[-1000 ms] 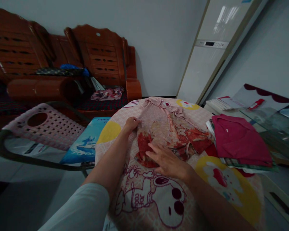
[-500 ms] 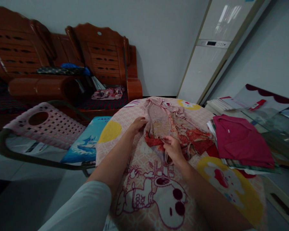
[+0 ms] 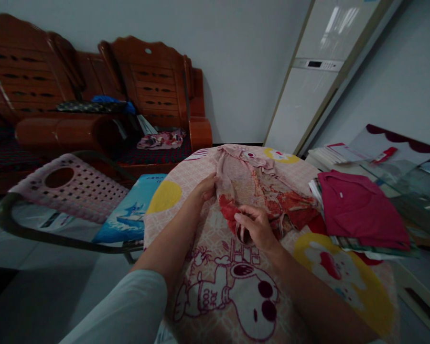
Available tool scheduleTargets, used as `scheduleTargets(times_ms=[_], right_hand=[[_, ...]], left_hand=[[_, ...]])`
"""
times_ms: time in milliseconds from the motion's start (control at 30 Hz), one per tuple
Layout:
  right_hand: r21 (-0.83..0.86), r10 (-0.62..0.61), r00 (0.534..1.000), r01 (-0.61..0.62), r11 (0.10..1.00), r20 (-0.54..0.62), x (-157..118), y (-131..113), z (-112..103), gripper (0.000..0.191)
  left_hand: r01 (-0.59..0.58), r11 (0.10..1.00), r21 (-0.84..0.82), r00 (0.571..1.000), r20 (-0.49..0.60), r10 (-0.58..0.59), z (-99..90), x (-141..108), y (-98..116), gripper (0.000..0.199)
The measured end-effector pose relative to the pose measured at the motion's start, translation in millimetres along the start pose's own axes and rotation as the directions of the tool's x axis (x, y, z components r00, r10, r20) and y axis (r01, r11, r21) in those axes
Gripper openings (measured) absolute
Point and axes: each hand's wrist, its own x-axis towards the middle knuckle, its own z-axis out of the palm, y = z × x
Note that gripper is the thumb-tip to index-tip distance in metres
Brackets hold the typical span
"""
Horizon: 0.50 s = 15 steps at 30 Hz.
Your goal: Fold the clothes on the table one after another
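A thin garment, pale pink with red and tan patterning, lies rumpled across the round table. Its exact kind does not show. My left hand is closed on its left edge, the fingertips partly hidden by the cloth. At the near edge, my right hand pinches a red part of the fabric between thumb and fingers, slightly raised. Just below my right hand, a dark-edged opening of the garment hangs in a loop.
The patterned tablecloth covers the table. To the right sits a folded magenta garment on other folded cloth. A woven chair with a blue cushion stands left. Wooden seats and a tall white cabinet-like unit line the wall.
My right hand has drawn the near red edge of the garment, folding it over a little. My left hand stays at the left edge, shifted only slightly.
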Motion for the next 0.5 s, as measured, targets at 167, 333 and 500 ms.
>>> scheduleTargets(times_ms=[167,333,500], right_hand=[[0.198,-0.046,0.981,0.084,0.976,-0.190,3,-1,-6,0.015],[0.131,-0.061,0.955,0.104,0.986,-0.291,9,-2,-17,0.020],[0.017,0.001,0.978,0.003,1.000,-0.210,0,-11,-14,0.022]], left_hand=[[0.151,0.964,-0.220,0.987,-0.017,-0.158,0.9,-1,10,0.026],[0.122,0.946,-0.300,0.991,-0.019,-0.134,-4.1,1,14,0.029],[-0.004,0.979,-0.202,0.988,-0.150,-0.027,-15.9,3,15,0.040]])
